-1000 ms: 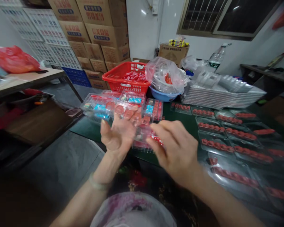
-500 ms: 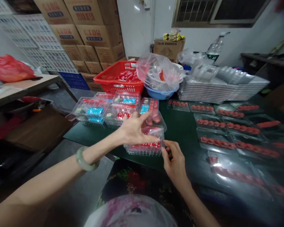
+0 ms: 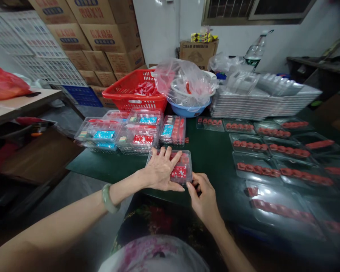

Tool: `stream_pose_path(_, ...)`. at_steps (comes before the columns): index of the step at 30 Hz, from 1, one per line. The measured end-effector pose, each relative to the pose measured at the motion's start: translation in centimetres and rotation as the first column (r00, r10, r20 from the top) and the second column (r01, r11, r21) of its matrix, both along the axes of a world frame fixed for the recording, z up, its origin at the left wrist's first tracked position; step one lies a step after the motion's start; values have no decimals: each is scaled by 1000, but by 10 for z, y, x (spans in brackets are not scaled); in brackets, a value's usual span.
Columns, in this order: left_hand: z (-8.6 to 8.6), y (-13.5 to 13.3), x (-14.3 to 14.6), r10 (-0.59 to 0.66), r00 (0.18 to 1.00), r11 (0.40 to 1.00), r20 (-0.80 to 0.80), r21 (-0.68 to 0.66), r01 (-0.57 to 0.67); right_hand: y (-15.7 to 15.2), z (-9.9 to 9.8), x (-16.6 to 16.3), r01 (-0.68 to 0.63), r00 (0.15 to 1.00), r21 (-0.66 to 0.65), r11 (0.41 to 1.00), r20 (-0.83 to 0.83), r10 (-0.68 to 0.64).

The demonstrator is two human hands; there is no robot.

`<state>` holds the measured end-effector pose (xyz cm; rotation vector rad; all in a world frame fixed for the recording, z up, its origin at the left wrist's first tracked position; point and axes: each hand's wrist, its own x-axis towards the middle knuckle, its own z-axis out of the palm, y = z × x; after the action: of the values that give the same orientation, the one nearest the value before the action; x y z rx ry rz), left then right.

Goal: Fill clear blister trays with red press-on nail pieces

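My left hand, a green bangle on its wrist, lies flat with fingers spread across the top of a clear plastic box. Red pieces and a red packet with white specks show through the box's lid. At the near right corner of the box my right hand pinches the rim between thumb and fingers. Just behind stand stacked closed boxes with red and blue packets inside. One more box, holding a blue packet and red pieces, sits directly beyond the left hand.
Several open clear trays with rows of red pieces cover the right of the green table. A red basket, a blue basin and a pile of nested clear trays line the back. Cartons are stacked behind.
The lid of the box under my hands has come down from its raised position behind and now lies flat. My left hand has moved down and spread over it; the right stays at the corner.
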<state>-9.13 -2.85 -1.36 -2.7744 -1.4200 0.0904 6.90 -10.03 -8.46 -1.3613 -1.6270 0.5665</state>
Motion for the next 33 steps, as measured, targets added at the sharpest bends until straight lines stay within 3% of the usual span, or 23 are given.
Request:
stream_pose_path(5,1,0,-4,-24,999,1000,26,11,24,21,12,29,-143,987,-36,989,64,145)
stream_pose_path(6,1,1,-6,-32,999,999,31,7,32,33,17,38,-120,990,-31,992,76,123)
stream_pose_path(10,6,5,-11,-66,997,997,32,-29,67,102,34,67,179,954,5,984,243,-174)
stream_pose_path(14,13,9,-10,-105,994,993,38,-50,107,156,29,76,262,925,-111,959,314,-217)
stream_pose_path(19,17,14,-7,-126,991,990,39,-57,128,164,11,69,267,940,-165,950,262,-219)
stream_pose_path(23,16,20,-8,-127,991,990,33,-63,129,171,14,70,357,908,-155,921,291,-303)
stream_pose_path(26,12,19,-8,-123,992,992,14,-35,123,184,21,76,410,838,-102,906,435,-330)
stream_pose_path(29,9,16,-7,-125,992,992,-16,-3,125,194,23,80,396,746,-68,916,606,-277)
stream_pose_path(33,8,11,-8,-140,990,990,-8,12,140,199,20,78,360,683,-52,932,695,-225)
